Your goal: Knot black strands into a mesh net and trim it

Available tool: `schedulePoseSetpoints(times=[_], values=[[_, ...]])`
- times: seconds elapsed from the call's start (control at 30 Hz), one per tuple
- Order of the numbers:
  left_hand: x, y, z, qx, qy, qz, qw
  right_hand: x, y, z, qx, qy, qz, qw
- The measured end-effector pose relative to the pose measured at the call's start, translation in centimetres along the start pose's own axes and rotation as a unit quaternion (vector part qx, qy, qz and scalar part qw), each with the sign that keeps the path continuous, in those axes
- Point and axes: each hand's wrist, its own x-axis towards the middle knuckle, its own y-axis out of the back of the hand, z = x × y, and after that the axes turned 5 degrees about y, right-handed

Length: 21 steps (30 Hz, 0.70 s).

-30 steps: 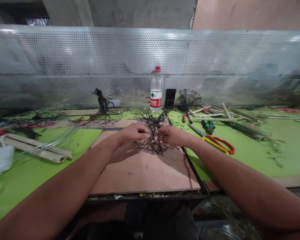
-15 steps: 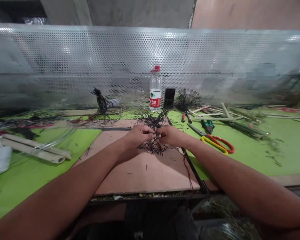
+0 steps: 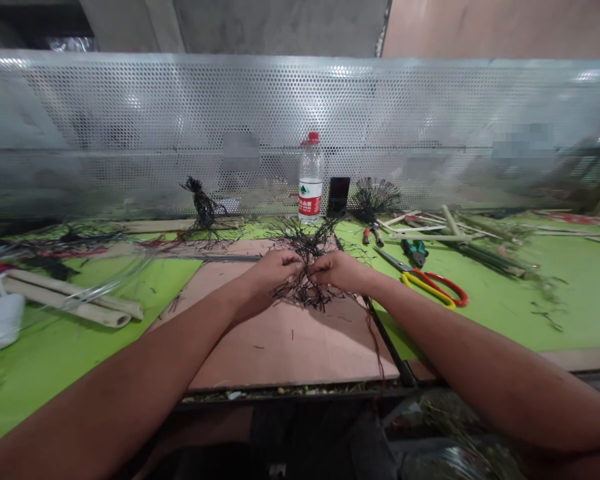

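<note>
A tangled bundle of thin black wiry strands (image 3: 305,250) is held over a brown board (image 3: 285,340) at the middle of the bench. My left hand (image 3: 273,270) pinches the bundle from the left, fingers closed on the strands. From the right, my right hand (image 3: 343,271) grips the same bundle, and its fingertips nearly meet those of the left hand. Loose ends fan out above and below both hands.
Red-and-yellow scissors (image 3: 433,285) and green-handled pliers (image 3: 416,252) lie to the right on the green mat (image 3: 530,293). A water bottle (image 3: 311,179), a dark phone (image 3: 339,196) and more black bundles (image 3: 204,207) stand by the perforated metal screen (image 3: 130,133). Pale tubes (image 3: 65,300) lie at the left.
Both hands have closed in toward each other on the bundle, from a small gap one second ago to nearly touching now. Nothing else on the bench has moved.
</note>
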Motion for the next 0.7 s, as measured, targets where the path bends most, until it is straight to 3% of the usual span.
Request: schedulePoseSetpoints(times=[0.17,0.4,0.7], values=[[0.41,-0.07,0.0,0.186,-0.042,-0.057,0.98,-0.05,-0.01,0.0,-0.009,0.003,-0.003,1.0],[0.4,-0.61,0.36,0.177,-0.002,-0.116,0.977,-0.02,-0.06,0.03,-0.019,-0.004,-0.002,1.0],[1.02,-0.59,0.0,0.203,-0.01,-0.132,0.97,0.05,-0.1,-0.24,-0.046,-0.003,-0.028,0.999]])
